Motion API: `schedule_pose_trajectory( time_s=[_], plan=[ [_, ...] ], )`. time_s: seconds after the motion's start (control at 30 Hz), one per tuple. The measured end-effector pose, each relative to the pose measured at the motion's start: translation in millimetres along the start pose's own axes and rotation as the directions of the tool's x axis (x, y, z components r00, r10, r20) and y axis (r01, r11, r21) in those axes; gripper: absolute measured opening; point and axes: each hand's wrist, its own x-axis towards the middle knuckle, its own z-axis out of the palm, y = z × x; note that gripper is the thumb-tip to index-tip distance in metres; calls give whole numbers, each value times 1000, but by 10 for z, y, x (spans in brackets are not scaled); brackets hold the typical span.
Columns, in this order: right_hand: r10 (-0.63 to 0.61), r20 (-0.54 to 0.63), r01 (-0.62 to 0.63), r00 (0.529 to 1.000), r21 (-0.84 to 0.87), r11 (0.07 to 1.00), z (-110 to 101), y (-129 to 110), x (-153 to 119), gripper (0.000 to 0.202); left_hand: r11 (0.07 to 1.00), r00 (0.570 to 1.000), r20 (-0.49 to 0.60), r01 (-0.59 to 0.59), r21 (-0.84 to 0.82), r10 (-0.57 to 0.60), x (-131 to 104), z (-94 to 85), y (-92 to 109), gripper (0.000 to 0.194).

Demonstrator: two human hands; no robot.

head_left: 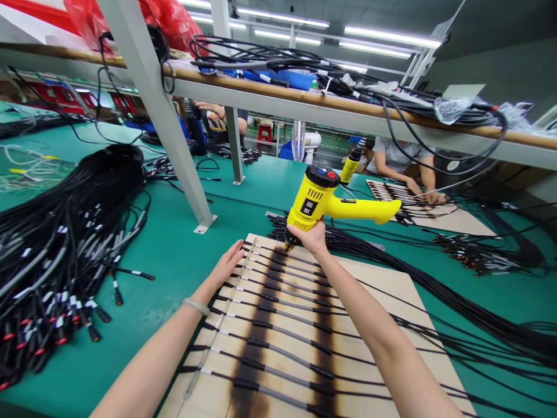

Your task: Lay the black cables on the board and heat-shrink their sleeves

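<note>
Right hand (pixel 311 235) wraps the lower barrel of the yellow heat gun (pixel 306 202), nozzle (pixel 287 246) down over the wooden board's (pixel 391 280) far end. Left hand (pixel 226 265) at far left edge beside cables (pixel 282 396); pinch indeterminable. Gun likely rigid, top-heavy; hold casing, clear of nozzle.

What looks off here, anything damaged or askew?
The pale board is discoloured: two dark, scorched-looking bands cross it beneath the cables. They look odd against the otherwise light wood, possibly heat marks, since the yellow heat gun points down at one. Nothing visibly spilled.
</note>
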Motion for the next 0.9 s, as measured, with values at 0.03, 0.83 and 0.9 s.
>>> schedule_pose_trajectory(
  time_s=[0.03,0.83,0.9],
  plan=[
    [-2,2,2,1000,0,1000,6,-9,0,57,1000,1000,3,7,-7,-7,-5,0,13,87],
    [7,35,-6,999,-15,1000,101,-91,0,49,998,999,1,32,-49,-32,-34,7,56,86],
    [9,31,-8,999,-23,1000,111,-117,1,49,999,1000,-2,31,-42,-31,-33,11,55,86]
  ],
)
